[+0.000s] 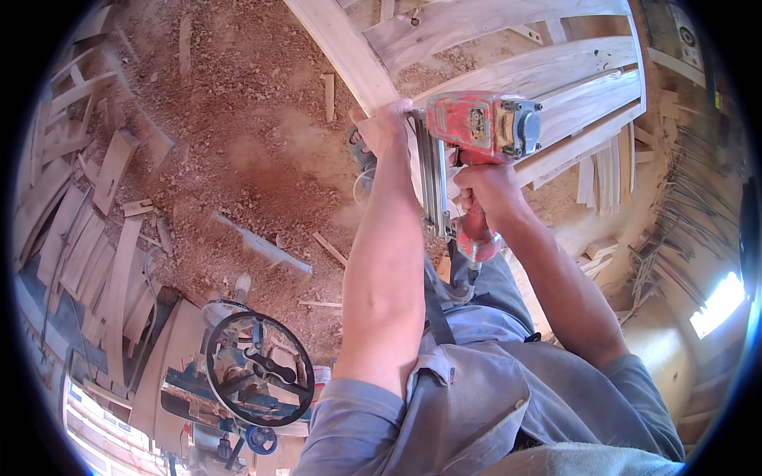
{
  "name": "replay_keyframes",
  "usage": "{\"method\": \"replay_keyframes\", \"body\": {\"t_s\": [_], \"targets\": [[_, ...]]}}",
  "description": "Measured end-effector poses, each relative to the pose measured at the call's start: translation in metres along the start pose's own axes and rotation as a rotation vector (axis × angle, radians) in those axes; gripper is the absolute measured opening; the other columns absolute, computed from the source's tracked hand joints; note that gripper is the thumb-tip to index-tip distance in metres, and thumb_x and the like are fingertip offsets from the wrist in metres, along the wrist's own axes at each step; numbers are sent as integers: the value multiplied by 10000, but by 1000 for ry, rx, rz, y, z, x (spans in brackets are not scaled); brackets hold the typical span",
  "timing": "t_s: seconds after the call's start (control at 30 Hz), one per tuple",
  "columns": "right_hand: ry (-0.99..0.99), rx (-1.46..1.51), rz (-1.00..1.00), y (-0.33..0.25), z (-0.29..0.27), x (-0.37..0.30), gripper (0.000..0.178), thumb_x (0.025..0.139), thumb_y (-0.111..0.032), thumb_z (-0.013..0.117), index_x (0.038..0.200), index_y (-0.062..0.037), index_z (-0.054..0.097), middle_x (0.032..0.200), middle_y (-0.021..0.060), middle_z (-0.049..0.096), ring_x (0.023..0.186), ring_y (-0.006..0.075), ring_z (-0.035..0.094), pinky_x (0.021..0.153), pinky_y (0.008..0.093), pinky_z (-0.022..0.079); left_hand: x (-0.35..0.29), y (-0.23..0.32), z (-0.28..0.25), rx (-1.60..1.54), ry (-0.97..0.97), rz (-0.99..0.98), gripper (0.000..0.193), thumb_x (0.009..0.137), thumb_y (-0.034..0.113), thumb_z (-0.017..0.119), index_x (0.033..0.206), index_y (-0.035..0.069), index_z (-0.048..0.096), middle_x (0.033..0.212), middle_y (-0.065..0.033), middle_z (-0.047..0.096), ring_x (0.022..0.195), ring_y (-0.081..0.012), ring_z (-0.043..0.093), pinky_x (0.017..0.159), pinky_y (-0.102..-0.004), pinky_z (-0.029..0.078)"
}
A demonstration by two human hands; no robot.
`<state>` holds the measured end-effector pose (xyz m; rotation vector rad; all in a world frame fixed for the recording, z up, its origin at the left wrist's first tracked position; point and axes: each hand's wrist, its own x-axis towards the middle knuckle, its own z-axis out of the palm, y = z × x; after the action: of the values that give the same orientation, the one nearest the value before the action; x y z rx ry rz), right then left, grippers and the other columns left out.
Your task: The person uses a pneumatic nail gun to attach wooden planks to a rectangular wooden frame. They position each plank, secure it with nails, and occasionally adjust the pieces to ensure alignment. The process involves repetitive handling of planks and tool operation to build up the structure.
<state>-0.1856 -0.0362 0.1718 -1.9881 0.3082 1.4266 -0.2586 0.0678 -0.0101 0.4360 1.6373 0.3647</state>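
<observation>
A red pneumatic nail gun (464, 120) with a silver magazine is gripped by its handle in my right hand (494, 190). Its nose end points left, close beside the wood and my other hand. My left hand (385, 127) is closed around the lower end of a pale wooden post, part of a slatted wooden frame (520, 75). Several broad, slightly curved slats run to the right from that post. The nail gun covers part of the frame's near corner, so I cannot tell whether its tip touches the wood.
Wood chips and sawdust cover the floor (238, 143), with loose offcuts. Many boards (87, 262) are piled at the left. A machine with a black handwheel (259, 369) stands at lower left. More wood strips (607, 178) lie at the right. An air hose hangs below the nail gun.
</observation>
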Motion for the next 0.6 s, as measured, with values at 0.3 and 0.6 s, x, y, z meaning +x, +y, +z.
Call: {"method": "replay_keyframes", "body": {"t_s": [0.3,0.6], "targets": [[36,72,-99,-13,-18,-29,171,726,43,610,894,17,600,586,55,509,430,138,464,408,305,374,1,-2,-5,64,-17,4,1164,692,128,828,1579,0,85,1439,-273,484,1260,-348,556,1137,-383,354],[51,29,-46,15,-33,-27,57,723,20,635,743,-1,585,561,43,518,429,115,462,405,298,349,1,-22,-35,77,-373,182,916,777,19,787,1496,-24,222,1297,-203,570,1134,-271,624,954,-368,517]]}}
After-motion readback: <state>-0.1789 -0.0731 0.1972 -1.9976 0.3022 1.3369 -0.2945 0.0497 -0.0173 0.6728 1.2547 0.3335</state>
